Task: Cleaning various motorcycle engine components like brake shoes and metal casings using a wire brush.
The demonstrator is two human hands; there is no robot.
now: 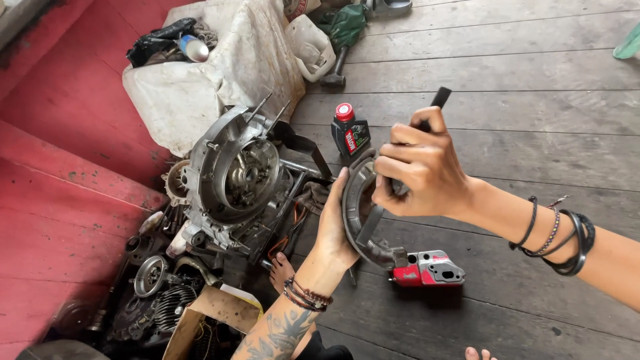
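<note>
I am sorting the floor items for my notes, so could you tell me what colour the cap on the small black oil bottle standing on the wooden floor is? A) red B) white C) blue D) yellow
A: the small black oil bottle stands upright on the wooden floor just beyond the right hand, and its round cap is plainly red.

The right hand (pixel 419 170) hides the dark bar's (pixel 440 99) middle; the green thing (pixel 629 44) is cut off.

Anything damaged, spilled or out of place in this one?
No spill shows. The engine casing sits stripped open among loose parts. A hammer lies on the floor planks. Both hands, left hand and right hand, hold a curved metal part.
</note>
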